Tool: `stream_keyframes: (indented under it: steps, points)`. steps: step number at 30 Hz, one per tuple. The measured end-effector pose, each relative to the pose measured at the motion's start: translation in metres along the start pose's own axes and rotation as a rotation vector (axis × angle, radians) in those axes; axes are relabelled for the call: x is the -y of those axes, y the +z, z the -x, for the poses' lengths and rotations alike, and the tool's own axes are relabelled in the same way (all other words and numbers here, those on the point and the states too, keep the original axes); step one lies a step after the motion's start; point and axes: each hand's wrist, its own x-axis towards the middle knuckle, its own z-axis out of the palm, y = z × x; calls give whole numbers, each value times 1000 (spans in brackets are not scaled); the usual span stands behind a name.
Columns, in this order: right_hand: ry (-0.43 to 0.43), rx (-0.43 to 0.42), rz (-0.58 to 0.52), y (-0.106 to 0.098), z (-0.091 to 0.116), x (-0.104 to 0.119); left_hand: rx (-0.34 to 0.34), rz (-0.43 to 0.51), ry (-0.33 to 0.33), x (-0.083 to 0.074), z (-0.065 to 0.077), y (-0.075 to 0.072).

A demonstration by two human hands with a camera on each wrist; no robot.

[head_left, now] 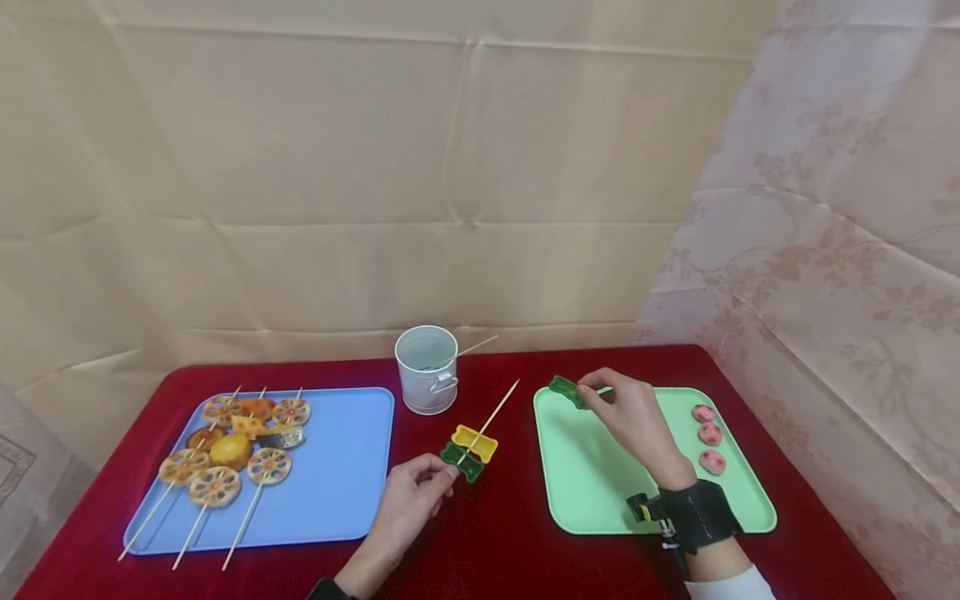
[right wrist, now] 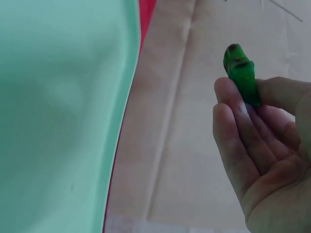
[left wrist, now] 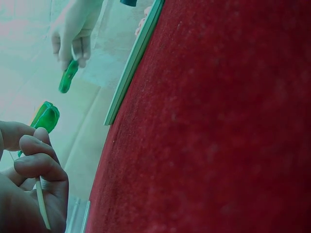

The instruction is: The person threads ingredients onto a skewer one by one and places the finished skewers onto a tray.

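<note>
My left hand (head_left: 408, 504) grips the lower part of a wooden skewer (head_left: 501, 405), whose pointed end slants up and to the right. Threaded on it are a green pepper piece (head_left: 461, 463), right at my fingertips, and a yellow pepper piece (head_left: 476, 443) above that. Over the far left corner of the green tray (head_left: 585, 475), my right hand (head_left: 633, 425) pinches another green pepper piece (head_left: 567, 392) between thumb and fingers. The right wrist view shows this green pepper piece (right wrist: 242, 75) sticking up out of the fingertips.
On the left, a blue tray (head_left: 341, 467) bears three loaded skewers with lotus root slices (head_left: 215, 487) and other pieces, their sticks overhanging the near edge. A white bucket (head_left: 427, 383) with a stick in it stands at the back. Three pink pieces (head_left: 709, 433) lie on the green tray's right side.
</note>
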Motion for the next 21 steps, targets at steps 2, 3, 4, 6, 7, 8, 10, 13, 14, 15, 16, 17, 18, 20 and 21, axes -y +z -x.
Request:
stream_keyframes:
  steps: [2,3,4,6,7,8,10,13,14,15,16,17,18,20,21]
  points:
    - [21,5,-42,5,-2,4,-1,-1,11,0,0,0]
    - [34,5,-62,8,-3,5,-1,-1,15,0,1,0]
    - [44,3,-82,10,-4,7,1,-2,18,-1,1,1]
    - [70,0,-129,15,-6,11,6,-1,21,-1,1,1]
    - [85,0,-159,17,-6,13,9,-1,21,-1,1,1]
    - [101,2,-193,19,-6,15,13,0,21,-2,2,1]
    - [138,9,-264,22,-6,17,21,-2,20,-2,2,2]
    - [189,24,-353,26,-6,20,32,-9,19,-3,3,2]
    - [199,29,-372,27,-6,21,35,-11,19,-3,3,2]
    - [210,32,-388,28,-6,21,38,-14,21,-3,3,3]
    - [216,35,-399,29,-7,22,40,-17,21,-3,3,3]
    - [221,38,-411,30,-7,22,41,-20,22,-3,3,3]
    - [225,41,-422,31,-7,22,42,-23,23,-3,3,3]
    - [227,48,-440,32,-7,23,44,-27,22,-3,4,3]
    - [230,51,-445,33,-7,24,45,-29,20,-3,4,3]
